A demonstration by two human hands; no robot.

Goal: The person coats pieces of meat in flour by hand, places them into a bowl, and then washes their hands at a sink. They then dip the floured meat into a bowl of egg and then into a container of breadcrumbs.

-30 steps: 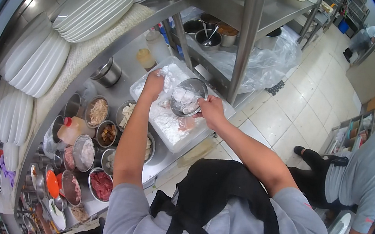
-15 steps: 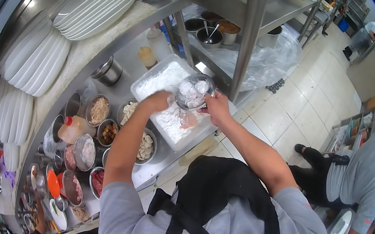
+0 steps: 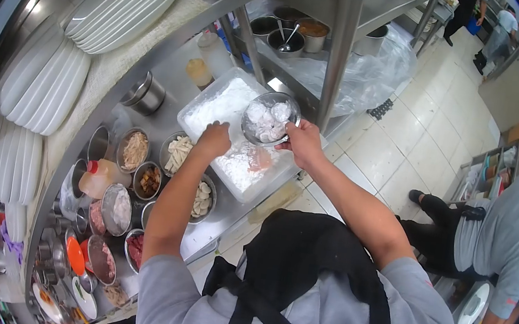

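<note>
My right hand (image 3: 303, 143) grips the rim of a round metal bowl (image 3: 251, 136), thumb over the edge. Several white, powder-coated pieces (image 3: 271, 117) lie inside it. The bowl is held over a clear plastic tub (image 3: 267, 187) of white powder (image 3: 225, 101) that looks like flour. Left of the bowl, my left hand (image 3: 214, 139) hovers over or touches the powder, its fingers curled; what they hold, if anything, is hidden. A pinkish piece (image 3: 262, 157) lies partly covered in the powder below the bowl.
Metal bowls of cut food, such as pale strips (image 3: 179, 153) and red meat (image 3: 134, 247), crowd the counter to the left. Stacked white plates (image 3: 129, 10) line the shelf. A steel post (image 3: 337, 55) stands just beyond the bowl. Another person (image 3: 492, 223) is at the right.
My left hand has drawn left, away from the bowl. The bowl in my right hand has shifted slightly left, showing more of the pieces in it.
</note>
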